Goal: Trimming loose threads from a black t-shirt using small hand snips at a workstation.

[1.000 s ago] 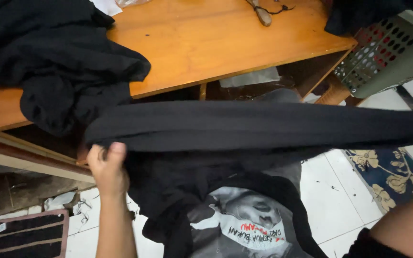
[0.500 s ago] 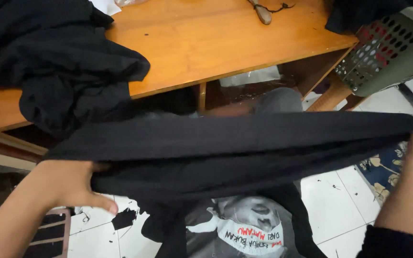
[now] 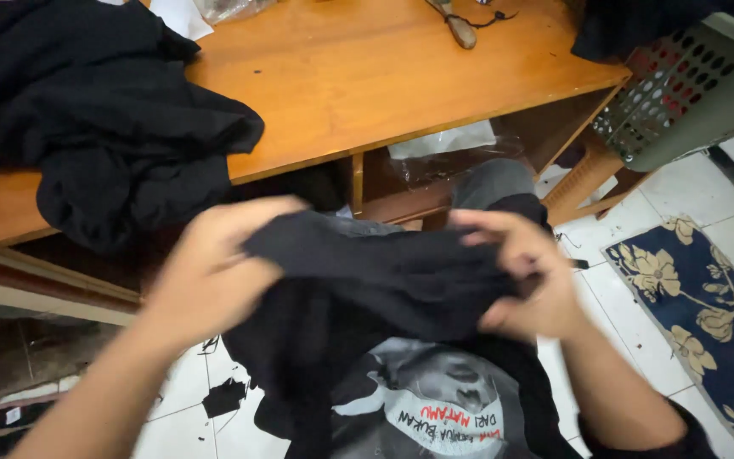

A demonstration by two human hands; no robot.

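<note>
Item: black garment [image 3: 367, 272], bunched; my left hand [image 3: 206, 272] and right hand [image 3: 520, 276] each grasping an end, below the wooden counter [image 3: 384, 76].

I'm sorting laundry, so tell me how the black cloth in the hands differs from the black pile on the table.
The black cloth is gripped by the left hand and right hand, bunched between them; the black pile lies untouched on the wooden table. The cloth is off the table, the pile spills over its edge. Both are plain black fabric.

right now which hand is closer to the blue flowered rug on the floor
Right. The right hand grips the black garment just left of the rug; the left hand holds the garment's far end.
</note>
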